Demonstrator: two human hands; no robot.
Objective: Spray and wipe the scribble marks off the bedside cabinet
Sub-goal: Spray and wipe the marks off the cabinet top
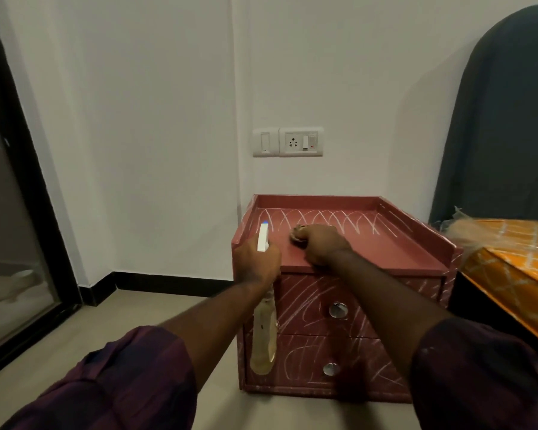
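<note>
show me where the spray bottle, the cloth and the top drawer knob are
spray bottle (263,342), head view, on its clear lower body
cloth (297,235), head view, on its exposed crumpled edge
top drawer knob (338,310), head view, on its shiny round face

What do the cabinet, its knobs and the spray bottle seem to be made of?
Cabinet: probably painted or laminated board; matt red-brown, flat panels, sharp edges. Knobs: likely polished metal; round with mirror-like shine. Spray bottle: apparently plastic; see-through body, yellowish liquid inside, opaque white head.
</note>
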